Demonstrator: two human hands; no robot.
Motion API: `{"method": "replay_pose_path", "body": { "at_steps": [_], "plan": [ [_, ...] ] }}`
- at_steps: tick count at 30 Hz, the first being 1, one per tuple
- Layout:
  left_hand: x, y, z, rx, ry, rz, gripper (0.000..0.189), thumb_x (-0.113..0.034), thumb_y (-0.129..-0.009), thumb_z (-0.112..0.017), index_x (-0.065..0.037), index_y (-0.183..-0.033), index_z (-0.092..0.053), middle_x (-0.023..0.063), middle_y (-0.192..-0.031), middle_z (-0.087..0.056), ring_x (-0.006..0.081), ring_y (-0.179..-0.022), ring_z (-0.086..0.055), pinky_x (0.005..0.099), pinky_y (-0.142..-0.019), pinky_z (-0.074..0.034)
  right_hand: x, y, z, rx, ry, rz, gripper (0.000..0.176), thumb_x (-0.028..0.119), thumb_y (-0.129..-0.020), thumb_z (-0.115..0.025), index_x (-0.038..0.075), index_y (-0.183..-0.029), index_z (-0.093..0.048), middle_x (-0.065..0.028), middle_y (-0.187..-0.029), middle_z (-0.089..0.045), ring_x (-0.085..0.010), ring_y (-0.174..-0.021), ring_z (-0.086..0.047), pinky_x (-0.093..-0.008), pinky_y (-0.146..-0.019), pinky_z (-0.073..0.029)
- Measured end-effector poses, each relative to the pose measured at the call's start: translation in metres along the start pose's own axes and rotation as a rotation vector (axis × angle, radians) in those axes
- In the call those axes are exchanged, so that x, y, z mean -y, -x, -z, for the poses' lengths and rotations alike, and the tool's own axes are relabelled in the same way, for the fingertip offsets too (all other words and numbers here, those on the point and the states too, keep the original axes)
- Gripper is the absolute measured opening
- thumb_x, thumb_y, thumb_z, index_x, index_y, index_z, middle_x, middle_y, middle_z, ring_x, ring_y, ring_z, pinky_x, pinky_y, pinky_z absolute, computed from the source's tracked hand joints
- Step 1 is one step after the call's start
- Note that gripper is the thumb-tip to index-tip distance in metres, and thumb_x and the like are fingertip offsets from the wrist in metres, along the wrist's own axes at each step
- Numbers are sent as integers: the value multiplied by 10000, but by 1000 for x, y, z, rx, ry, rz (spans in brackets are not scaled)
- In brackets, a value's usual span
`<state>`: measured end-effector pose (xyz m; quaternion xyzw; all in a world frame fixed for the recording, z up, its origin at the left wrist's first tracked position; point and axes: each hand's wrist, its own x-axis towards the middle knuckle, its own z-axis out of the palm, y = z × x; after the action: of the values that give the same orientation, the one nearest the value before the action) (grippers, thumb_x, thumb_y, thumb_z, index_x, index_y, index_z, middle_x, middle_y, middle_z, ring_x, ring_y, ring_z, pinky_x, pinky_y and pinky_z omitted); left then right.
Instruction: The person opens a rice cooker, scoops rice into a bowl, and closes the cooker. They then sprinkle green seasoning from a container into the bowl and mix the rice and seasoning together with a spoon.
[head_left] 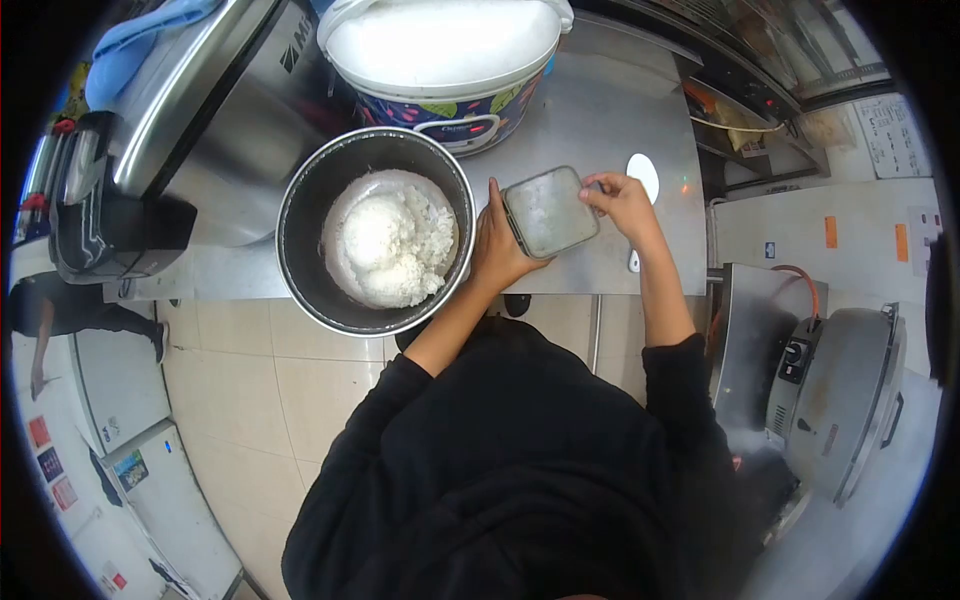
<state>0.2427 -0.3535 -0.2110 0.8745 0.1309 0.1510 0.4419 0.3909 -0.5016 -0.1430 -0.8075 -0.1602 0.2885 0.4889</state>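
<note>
My left hand [502, 248] is wrapped around the side of a square, round-cornered plastic container [551, 212], its top cloudy and whitish. At the container's far right corner, the fingers of my right hand [618, 204] pinch the rim. Just left of my left hand stands a deep round pot [303, 290] with a dark inside and a metal rim. A mound of cooked white rice [388, 245] fills its middle. A white rice paddle [644, 178] lies on the counter, partly hidden under my right wrist.
A big white-lidded tub [445, 50] with a patterned side stands behind the pot. To the left is a large steel rice cooker [230, 150]. The steel counter [600, 110] ends close to my body. Another person [85, 305] stands at far left; a grey machine [840, 400] is at right.
</note>
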Motion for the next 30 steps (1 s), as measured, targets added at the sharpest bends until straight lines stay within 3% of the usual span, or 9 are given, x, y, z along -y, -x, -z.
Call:
{"method": "replay_pose_path", "body": {
  "at_steps": [9,11,13,15,21,25,27,28,30],
  "plan": [
    [-4,3,1,-39,34,57,1349,-320,-469,-859,45,-1369,77,217,-1227,-461,389,-1100,-473,428,-961,-367,70,34,-19,78,-200,207,176,124,-759,-710,16,-892,-671,-19,-714,-619,-61,-610,-532,-197,-544,-430],
    [-5,-3,4,1,-200,-176,1351,-321,-471,-860,26,-1373,85,217,-1232,-457,387,-1094,-480,430,-954,-375,86,48,-35,179,-120,258,168,121,-763,-705,23,-896,-676,-26,-728,-632,-61,-629,-548,-198,-555,-438],
    [-7,0,4,11,-191,-166,1331,-327,-475,-858,12,-1378,58,216,-1233,-456,384,-1091,-485,431,-950,-380,90,43,-27,-4,-164,359,158,98,-764,-697,29,-905,-679,-42,-749,-644,-63,-648,-567,-200,-570,-455],
    [-9,5,6,-37,61,94,1288,-339,-480,-854,4,-1384,-3,215,-1230,-458,380,-1091,-487,429,-949,-380,92,29,2,-239,-209,409,160,83,-769,-690,19,-915,-671,-49,-773,-648,-68,-662,-575,-207,-577,-467],
    [0,2,-1,-23,4,-24,1096,-312,-467,-852,1,-1307,-221,206,-1220,-426,367,-1136,-434,418,-953,-368,-21,-39,16,-445,-813,129,188,81,-803,-662,-27,-954,-634,-53,-856,-643,-111,-728,-596,-228,-613,-503],
    [-10,7,5,-81,107,-103,1001,-280,-482,-838,-4,-1257,-268,201,-1148,-434,368,-1102,-444,419,-936,-376,-61,-41,8,-519,-398,36,192,119,-801,-663,-8,-945,-654,-110,-886,-651,-141,-722,-609,-259,-641,-493],
    [-24,11,8,-88,136,-126,988,-263,-484,-835,10,-1250,-274,213,-1150,-423,371,-1100,-439,411,-933,-379,-41,-16,16,-521,197,117,197,153,-803,-660,2,-931,-663,-133,-890,-655,-159,-710,-612,-279,-652,-487],
    [-36,12,11,-85,134,-136,1011,-265,-472,-842,17,-1256,-268,217,-1161,-419,368,-1107,-437,407,-936,-380,-14,5,14,-600,258,351,207,203,-797,-656,24,-899,-678,-129,-821,-664,-179,-694,-619,-305,-649,-476],
    [-51,13,11,-131,105,-239,1036,-268,-469,-842,33,-1268,-254,224,-1183,-404,379,-1116,-422,416,-941,-368,47,55,15,-417,331,339,176,189,-780,-652,38,-863,-687,-97,-746,-665,-204,-683,-626,-302,-632,-475]
  ]
}}
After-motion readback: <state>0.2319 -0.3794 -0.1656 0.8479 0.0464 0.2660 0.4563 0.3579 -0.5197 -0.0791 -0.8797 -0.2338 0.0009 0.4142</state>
